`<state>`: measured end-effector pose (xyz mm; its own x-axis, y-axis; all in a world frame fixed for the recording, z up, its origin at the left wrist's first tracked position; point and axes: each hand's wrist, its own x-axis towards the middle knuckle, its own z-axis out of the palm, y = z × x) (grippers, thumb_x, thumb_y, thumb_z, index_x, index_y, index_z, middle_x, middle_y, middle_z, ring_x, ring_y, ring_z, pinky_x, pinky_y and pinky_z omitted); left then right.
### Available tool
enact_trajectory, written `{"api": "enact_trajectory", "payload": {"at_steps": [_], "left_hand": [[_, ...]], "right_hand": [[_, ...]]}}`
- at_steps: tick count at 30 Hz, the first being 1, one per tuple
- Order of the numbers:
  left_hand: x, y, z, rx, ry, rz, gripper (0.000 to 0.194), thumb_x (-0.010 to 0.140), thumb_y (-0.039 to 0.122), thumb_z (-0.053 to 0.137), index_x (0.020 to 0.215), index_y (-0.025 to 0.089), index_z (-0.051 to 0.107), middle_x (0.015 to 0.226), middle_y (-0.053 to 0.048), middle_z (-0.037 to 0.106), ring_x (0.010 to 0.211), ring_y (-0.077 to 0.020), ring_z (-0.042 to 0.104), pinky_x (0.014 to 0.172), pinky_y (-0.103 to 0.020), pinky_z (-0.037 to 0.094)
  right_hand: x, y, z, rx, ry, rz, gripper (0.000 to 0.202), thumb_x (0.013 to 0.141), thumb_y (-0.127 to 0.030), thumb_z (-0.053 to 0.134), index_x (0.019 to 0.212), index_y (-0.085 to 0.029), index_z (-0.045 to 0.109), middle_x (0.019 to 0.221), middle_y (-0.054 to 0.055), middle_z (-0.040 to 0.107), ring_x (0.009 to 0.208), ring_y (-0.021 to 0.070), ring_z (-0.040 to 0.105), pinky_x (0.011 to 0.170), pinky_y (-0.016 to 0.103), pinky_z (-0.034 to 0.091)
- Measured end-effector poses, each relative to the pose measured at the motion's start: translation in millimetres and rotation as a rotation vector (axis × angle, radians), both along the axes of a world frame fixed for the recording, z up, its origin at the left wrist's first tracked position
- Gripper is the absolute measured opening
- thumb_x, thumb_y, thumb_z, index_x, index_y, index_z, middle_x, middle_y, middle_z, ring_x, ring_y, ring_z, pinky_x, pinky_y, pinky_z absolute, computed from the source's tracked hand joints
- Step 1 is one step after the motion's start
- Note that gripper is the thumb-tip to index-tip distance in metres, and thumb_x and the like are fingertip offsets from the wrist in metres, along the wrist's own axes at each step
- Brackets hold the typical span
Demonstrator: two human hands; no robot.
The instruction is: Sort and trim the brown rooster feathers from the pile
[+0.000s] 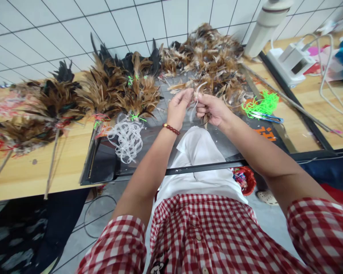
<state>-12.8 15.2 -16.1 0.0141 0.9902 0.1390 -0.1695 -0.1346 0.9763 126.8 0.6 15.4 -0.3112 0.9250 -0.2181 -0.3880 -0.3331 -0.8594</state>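
My left hand [179, 108], with a beaded bracelet at its wrist, is closed in a pinch on a thin white strip [201, 86]. Close against it, my right hand [213, 108] pinches the same strip, its fingers curled, and a small dark feather seems to hang below them. Both hands are above the glass panel, in front of a big heap of loose brown feathers [208, 57]. A tangle of white translucent strips [127, 140] lies left of my left hand. Bundled brown and black feathers [103, 83] stand behind that tangle.
Green cords [263, 103] and small blue-handled scissors [267, 117] lie right of my hands. A thin stick [288, 98] crosses the black frame. Farther right are a white power strip [286, 66] with cables and a pale bottle [265, 28]. Feather bundles on sticks [53, 160] lie at left.
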Motion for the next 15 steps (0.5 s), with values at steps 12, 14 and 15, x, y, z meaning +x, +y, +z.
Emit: {"api": "enact_trajectory", "payload": {"at_steps": [12, 14, 15], "left_hand": [[-4.5, -2.8, 6.6, -0.193, -0.202, -0.066, 0.026, 0.081, 0.042, 0.087, 0.083, 0.019, 0.075, 0.060, 0.005, 0.061, 0.060, -0.0064, 0.060, 0.068, -0.020, 0.054], [-4.3, -2.3, 7.8, -0.198, -0.199, -0.037, 0.027, 0.084, 0.044, 0.084, 0.083, 0.019, 0.074, 0.059, 0.005, 0.060, 0.057, -0.0055, 0.057, 0.062, -0.019, 0.051], [-3.5, -3.2, 8.9, -0.208, -0.193, -0.039, 0.028, 0.086, 0.046, 0.082, 0.083, 0.019, 0.074, 0.060, 0.005, 0.060, 0.056, -0.0053, 0.057, 0.061, -0.019, 0.050]], "right_hand": [[-4.3, -7.0, 2.1, -0.066, 0.002, 0.217, 0.035, 0.100, -0.040, 0.070, 0.082, -0.018, 0.050, 0.058, -0.011, 0.037, 0.043, 0.0005, 0.019, 0.042, 0.012, 0.027], [-6.6, -8.2, 1.0, -0.062, -0.011, 0.212, 0.031, 0.103, -0.037, 0.065, 0.083, -0.017, 0.051, 0.058, -0.010, 0.040, 0.043, 0.0006, 0.020, 0.043, 0.012, 0.029], [-7.3, -8.3, 0.9, -0.063, -0.015, 0.196, 0.030, 0.104, -0.035, 0.062, 0.082, -0.017, 0.052, 0.058, -0.010, 0.039, 0.042, 0.0006, 0.019, 0.043, 0.012, 0.029]]}}
